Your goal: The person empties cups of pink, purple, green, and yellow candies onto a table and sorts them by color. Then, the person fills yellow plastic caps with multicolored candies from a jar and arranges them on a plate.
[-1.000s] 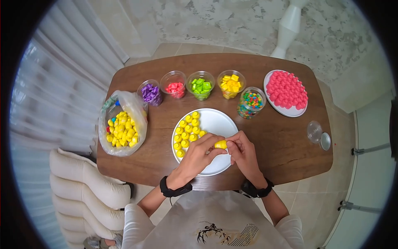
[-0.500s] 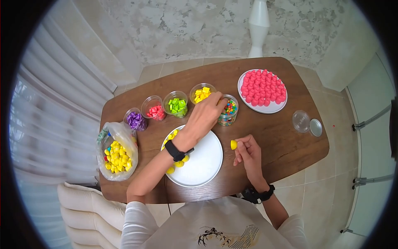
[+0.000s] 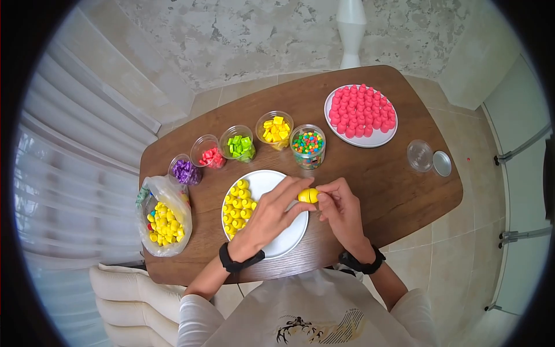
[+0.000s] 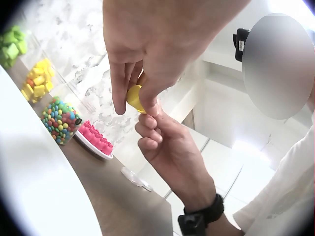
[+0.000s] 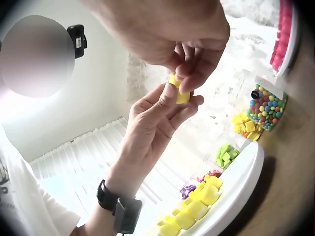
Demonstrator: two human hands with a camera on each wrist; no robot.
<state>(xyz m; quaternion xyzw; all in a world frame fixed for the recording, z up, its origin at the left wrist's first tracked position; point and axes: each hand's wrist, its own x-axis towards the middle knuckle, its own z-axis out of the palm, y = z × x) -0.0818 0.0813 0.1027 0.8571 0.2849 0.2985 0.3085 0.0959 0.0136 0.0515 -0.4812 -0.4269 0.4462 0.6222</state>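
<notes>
Over the right rim of a white plate (image 3: 269, 246), both hands meet at a small yellow plastic capsule (image 3: 308, 195) with a seam across its middle. My left hand (image 3: 270, 215) pinches its left part between thumb and fingers. With thumb and fingertips, my right hand (image 3: 343, 211) grips the right end. In the left wrist view the capsule (image 4: 134, 98) is partly covered by fingers; the right wrist view shows the capsule (image 5: 182, 97) between both hands. Several yellow capsules (image 3: 237, 213) with knobbed tops stand in rows on the plate's left side.
Behind the plate stand cups of purple (image 3: 186, 172), red (image 3: 212, 157), green (image 3: 240, 148) and yellow sweets (image 3: 276, 130), plus a jar of coloured candies (image 3: 307, 144). A bag (image 3: 165, 222) of yellow pieces lies left. Pink pieces fill another plate (image 3: 384, 140); lids (image 3: 442, 163) lie right.
Half a second ago my left hand was at the candy jar while the right held a yellow capsule half beside the plate. Now the left hand is back, and both hold the capsule together.
</notes>
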